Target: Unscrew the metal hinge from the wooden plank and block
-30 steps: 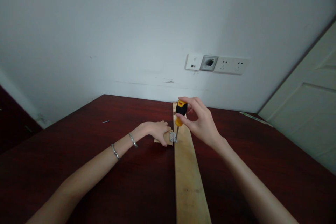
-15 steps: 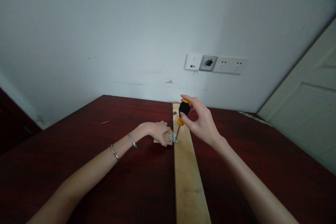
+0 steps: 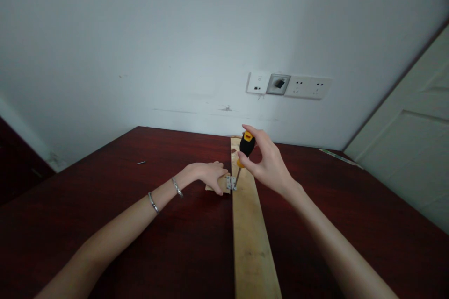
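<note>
white wall (image 3: 140,32) | sockets (image 3: 288,85) | dark red table (image 3: 105,205) | pale door (image 3: 414,149)

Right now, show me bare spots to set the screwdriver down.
Bare table right of the plank, past the right hand. More left of the left hand, up to a small metal piece. Crowded at the hinge: left hand holds the wood block, right hand holds the screwdriver.

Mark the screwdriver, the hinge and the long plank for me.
screwdriver (image 3: 247,145), head view, on the black part of its handle.
hinge (image 3: 230,182), head view, on its metal leaf.
long plank (image 3: 250,233), head view, on its bare top face.
</note>
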Demonstrator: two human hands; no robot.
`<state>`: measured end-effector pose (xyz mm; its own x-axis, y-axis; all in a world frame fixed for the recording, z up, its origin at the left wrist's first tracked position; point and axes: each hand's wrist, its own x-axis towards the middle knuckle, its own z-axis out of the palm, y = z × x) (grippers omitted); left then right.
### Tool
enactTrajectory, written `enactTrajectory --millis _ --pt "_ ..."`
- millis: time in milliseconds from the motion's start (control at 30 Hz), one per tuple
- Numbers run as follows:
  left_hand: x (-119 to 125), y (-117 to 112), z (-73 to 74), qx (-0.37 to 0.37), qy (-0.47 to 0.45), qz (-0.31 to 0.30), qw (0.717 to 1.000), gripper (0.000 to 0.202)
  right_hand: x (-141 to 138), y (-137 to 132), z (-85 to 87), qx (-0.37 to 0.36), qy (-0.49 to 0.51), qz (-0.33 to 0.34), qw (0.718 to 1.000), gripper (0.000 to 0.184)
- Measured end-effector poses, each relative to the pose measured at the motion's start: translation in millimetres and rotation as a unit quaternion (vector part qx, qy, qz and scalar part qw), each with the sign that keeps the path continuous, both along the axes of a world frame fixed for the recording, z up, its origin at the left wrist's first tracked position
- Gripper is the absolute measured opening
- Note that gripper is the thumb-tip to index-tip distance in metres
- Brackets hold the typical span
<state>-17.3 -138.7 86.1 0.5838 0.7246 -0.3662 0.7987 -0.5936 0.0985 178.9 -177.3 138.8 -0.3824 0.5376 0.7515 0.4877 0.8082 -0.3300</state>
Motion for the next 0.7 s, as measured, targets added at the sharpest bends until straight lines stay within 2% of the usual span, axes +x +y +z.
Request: enactTrajectory --millis 133,333,533,700 --pt "0.8 -2.5 3.1 -0.01 0.007 0.004 1.0 0.072 1.1 1.1 -0.1 -0.02 0.001 -0.031 0.999 0.05" --pt "0.8 -3.3 4.3 -0.015 0.004 0.006 1.0 0.072 -0.2 -0.4 -0.1 0.0 0.019 -0.003 1.0 0.063" --pt "-0.7 -1.8 2.2 -0.012 0.002 0.018 1.0 0.081 -1.3 0.1 -1.6 0.002 0.02 -0.045 0.999 0.052" --pt "-1.3 -2.3 3.4 -0.017 0.006 0.01 1.0 0.083 -2.6 0.3 -1.9 0.023 0.047 -0.044 0.998 0.059"
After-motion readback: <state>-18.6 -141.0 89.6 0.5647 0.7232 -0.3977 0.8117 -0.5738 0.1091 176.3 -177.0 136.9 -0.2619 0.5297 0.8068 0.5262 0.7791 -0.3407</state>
